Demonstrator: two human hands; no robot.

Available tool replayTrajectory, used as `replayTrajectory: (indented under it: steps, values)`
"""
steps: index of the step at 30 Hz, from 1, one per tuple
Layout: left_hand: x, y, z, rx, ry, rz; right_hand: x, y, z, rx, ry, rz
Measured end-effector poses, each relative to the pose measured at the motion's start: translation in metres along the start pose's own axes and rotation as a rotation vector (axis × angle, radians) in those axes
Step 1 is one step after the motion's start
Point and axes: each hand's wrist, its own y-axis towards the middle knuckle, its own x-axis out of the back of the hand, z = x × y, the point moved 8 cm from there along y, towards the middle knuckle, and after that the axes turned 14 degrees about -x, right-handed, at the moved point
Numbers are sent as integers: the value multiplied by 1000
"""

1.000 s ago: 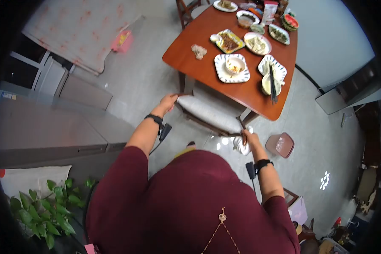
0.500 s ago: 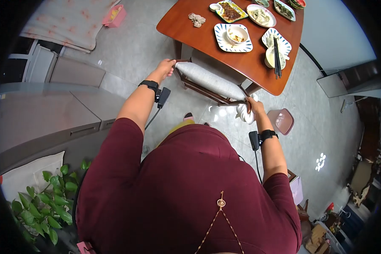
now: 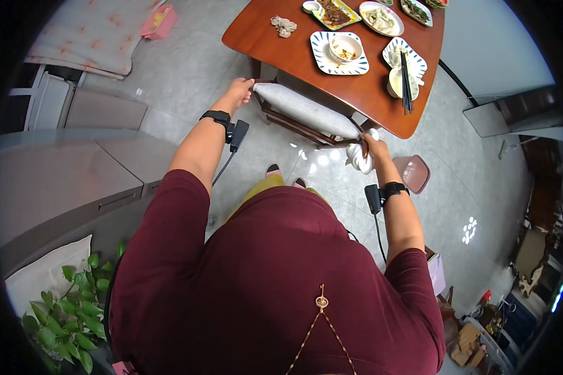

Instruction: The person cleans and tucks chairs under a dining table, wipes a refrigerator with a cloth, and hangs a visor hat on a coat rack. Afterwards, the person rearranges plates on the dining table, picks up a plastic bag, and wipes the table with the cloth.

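By the near edge of the wooden surface point(image 3: 251, 32), a grey padded chair point(image 3: 306, 111) slants longways from far left to near right, the left hand point(image 3: 239, 92) pinching its far end and the right hand point(image 3: 375, 149) wrapped around its near end

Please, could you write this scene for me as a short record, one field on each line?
Left hand: grips left end of grey-padded chair
Right hand: grips its right end
Chair position: at near side of wooden table
On table: bowl on striped plate; dark chopsticks across second bowl
Floor: pink bin
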Motion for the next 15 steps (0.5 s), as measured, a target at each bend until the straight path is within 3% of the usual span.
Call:
replayTrajectory:
  steps: [7,8,9,11,13,15]
  values:
    - [7,19,-21,-24,20,-26,-11,-3,26,9,19,30]
    - [8,22,-22,-28,17,-26,-1,38,9,33,-42,-96]
    - [9,28,-16,-24,-10,-6,-3,9,20,-5,-21,-103]
    - [8,37,-18,-37,-43,10,3,54,5,7,-103,-101]
    - [9,40,-19,-40,-38,-6,-3,33,20,-36,-129,-70]
    - [9,44,-24,-51,-48,7,-5,31,29,52,-77,-116]
